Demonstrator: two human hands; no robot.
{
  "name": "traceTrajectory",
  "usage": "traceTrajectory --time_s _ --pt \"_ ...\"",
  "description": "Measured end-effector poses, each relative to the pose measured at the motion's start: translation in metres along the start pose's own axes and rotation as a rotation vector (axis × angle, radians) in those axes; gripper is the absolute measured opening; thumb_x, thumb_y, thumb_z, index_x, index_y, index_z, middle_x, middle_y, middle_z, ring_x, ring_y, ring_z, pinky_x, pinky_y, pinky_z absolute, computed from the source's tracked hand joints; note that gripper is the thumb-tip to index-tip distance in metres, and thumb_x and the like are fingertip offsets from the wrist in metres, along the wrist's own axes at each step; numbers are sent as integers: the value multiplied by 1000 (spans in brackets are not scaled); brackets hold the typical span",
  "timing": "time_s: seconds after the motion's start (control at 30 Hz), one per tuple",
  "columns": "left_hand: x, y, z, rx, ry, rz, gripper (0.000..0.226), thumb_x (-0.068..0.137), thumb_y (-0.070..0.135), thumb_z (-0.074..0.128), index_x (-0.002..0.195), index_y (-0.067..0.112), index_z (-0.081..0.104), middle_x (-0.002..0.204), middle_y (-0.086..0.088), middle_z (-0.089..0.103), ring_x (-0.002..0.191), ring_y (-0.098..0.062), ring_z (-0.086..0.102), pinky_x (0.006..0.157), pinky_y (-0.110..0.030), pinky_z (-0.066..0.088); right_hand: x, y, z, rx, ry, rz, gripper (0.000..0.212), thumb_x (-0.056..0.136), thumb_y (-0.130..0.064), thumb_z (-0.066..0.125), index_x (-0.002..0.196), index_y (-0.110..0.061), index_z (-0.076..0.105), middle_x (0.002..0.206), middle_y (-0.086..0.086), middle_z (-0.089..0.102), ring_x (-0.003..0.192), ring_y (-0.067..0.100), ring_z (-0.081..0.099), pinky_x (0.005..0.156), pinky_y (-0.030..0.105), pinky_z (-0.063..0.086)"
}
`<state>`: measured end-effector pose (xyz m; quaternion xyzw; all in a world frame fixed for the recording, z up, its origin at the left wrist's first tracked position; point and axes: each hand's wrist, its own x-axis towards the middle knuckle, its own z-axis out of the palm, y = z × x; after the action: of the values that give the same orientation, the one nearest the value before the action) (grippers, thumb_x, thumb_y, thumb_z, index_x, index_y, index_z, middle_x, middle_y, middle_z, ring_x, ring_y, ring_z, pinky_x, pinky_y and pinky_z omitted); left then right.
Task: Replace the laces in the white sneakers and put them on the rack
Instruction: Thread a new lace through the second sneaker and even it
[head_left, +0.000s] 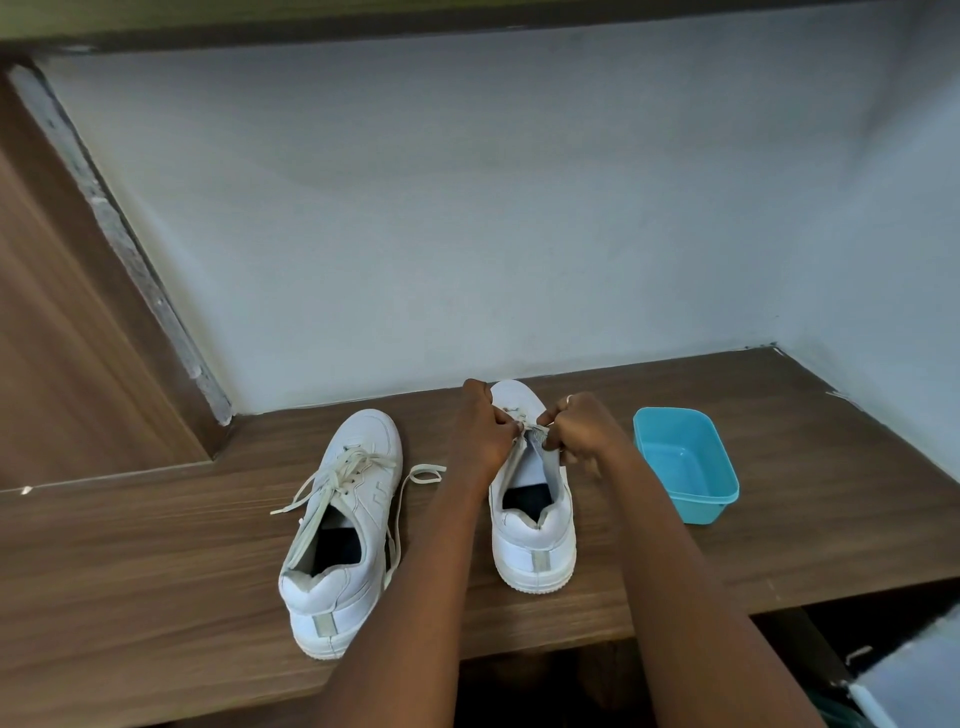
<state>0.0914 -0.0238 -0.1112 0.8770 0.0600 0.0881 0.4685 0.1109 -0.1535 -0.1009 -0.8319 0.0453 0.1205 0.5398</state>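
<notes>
Two white sneakers stand on a brown wooden table (156, 571), toes toward the wall. The left sneaker (340, 530) has loose off-white laces (332, 486) trailing over its sides and onto the table. Over the tongue of the right sneaker (532, 525) my left hand (483, 431) and my right hand (576, 428) meet, each pinching a short piece of lace (530, 428) near the upper eyelets. Most of that shoe's lacing is hidden behind my fingers.
A turquoise plastic tub (685, 462) sits just right of the right sneaker. A pale wall (467, 208) runs close behind the shoes, and a brown wooden panel (62, 312) rises at the left. The table's front edge drops off under my forearms.
</notes>
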Motion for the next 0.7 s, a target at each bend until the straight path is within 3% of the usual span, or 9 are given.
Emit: traceTrajectory --time_s 0.17,0.33,0.43,0.57,0.7 --pt "0 -1 -2 22 -44 26 36 79 -4 63 95 10 34 72 -4 55 62 -6 47 49 -6 37 1 1 0 19 -9 1 23 76 20 56 77 -3 60 73 14 58 64 27 57 61 35 51" --pt "0 1 -1 90 -75 85 33 79 -2 62 101 9 40 80 -2 60 73 -14 55 55 -16 37 6 3 0 45 -20 11 24 75 21 56 74 -3 61 81 20 61 76 34 61 72 45 56" --pt "-1 2 1 122 -53 96 32 78 -1 60 103 7 41 84 -5 62 79 -21 58 64 -30 41 5 3 1 71 -27 16 25 75 21 56 72 -3 60 81 20 61 75 32 60 59 35 54" --pt "-1 2 6 164 -13 95 32 79 0 59 102 10 39 83 -6 61 76 -23 57 62 -30 39 4 3 -1 115 -65 30 18 75 19 59 83 4 63 88 25 63 75 32 61 64 34 55" --pt "1 1 7 203 4 102 32 79 -1 57 105 8 39 88 -12 64 81 -29 60 66 -37 44 0 2 -4 212 -138 66 22 79 20 56 96 7 61 80 17 61 69 23 60 55 26 52"
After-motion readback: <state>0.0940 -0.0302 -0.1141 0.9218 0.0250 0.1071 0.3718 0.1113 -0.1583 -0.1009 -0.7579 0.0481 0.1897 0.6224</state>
